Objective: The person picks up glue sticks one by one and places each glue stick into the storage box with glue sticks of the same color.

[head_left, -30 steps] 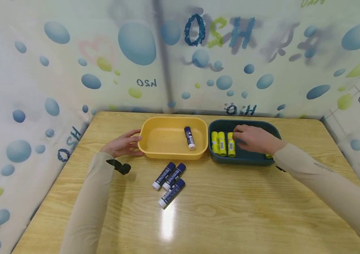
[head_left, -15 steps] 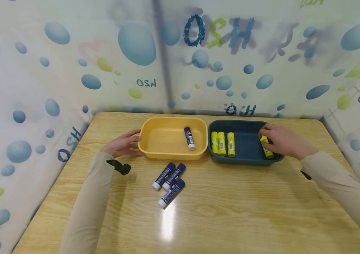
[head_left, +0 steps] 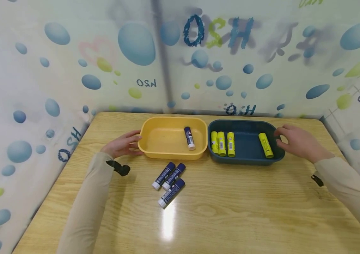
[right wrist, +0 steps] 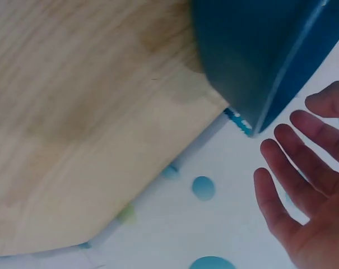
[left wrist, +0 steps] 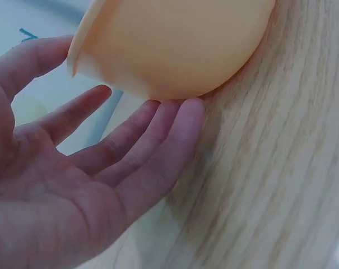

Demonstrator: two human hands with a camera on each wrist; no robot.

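Note:
My left hand touches the left end of the yellow tray, its fingers spread against the outer wall; the left wrist view shows the fingertips right at the tray's side. One dark blue glue stick lies inside that tray. My right hand is at the right end of the dark teal tray, fingers relaxed and holding nothing. In the teal tray, three yellow glue sticks lie at the left, and another yellow glue stick leans slightly at the right.
Three dark blue glue sticks with white ends lie on the wooden table in front of the yellow tray. Both trays stand side by side near the back edge, close to a patterned wall covering.
My right hand has gone from the middle of the teal tray to the yellow glue stick at its right, then off past the tray's right rim. My left hand stays put.

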